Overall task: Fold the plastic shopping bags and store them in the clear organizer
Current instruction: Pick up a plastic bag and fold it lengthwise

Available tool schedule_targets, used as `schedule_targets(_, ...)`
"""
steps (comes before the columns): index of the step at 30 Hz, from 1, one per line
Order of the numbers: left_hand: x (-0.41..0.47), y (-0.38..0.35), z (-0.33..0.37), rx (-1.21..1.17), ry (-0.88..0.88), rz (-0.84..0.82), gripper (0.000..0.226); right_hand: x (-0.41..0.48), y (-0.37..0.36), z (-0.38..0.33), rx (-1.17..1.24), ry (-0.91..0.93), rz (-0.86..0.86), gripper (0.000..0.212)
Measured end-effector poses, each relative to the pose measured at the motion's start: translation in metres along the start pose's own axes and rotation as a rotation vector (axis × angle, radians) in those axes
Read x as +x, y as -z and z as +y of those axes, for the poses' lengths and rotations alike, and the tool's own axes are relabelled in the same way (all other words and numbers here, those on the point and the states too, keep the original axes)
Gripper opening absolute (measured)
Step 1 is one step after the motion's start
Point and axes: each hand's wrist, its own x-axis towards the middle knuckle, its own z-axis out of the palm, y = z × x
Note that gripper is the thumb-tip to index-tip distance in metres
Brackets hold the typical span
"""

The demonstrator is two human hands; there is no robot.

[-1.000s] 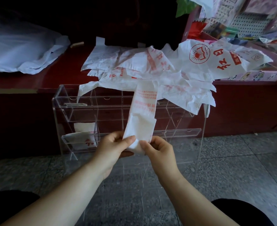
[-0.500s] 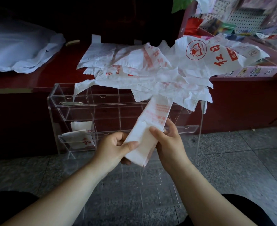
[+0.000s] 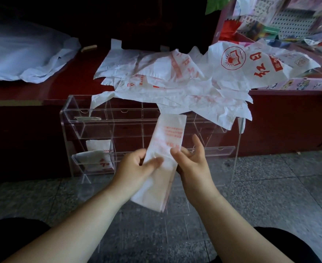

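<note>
The clear organizer (image 3: 69, 118), centre left, holds folded bags (image 3: 99, 154) in its lower-left compartment. At centre my left hand (image 3: 137, 166) and right hand (image 3: 192, 164) each pinch the folded bag strip (image 3: 168, 137), thumbs in front. Upper right, loose bags (image 3: 175, 82) lie heaped.

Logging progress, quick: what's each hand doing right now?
Left hand: pinches the folded bag, thumb on top.
Right hand: holds the same bag under its thumb, fingers spread behind.

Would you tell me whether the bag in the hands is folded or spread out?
Folded: the bag is a long narrow strip, layered edges showing at its lower end, held by the left hand and right hand.
</note>
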Motion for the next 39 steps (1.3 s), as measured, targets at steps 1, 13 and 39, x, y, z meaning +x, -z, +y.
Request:
schedule_targets(1, 0.0, 0.001, 0.0, 0.018, 0.004, -0.02, 0.012, 0.003, 0.001, -0.001, 0.038, -0.009, 0.008, 0.082)
schedule_targets(13, -0.005, 0.0, 0.003, -0.009, 0.138, -0.11, 0.026, 0.016, 0.007, -0.021, -0.008, -0.012, 0.093, 0.035)
schedule_targets(39, 0.0, 0.019, 0.012, -0.404, 0.182, 0.005, 0.015, 0.005, 0.004, 0.027, -1.019, 1.093, -0.107, 0.02)
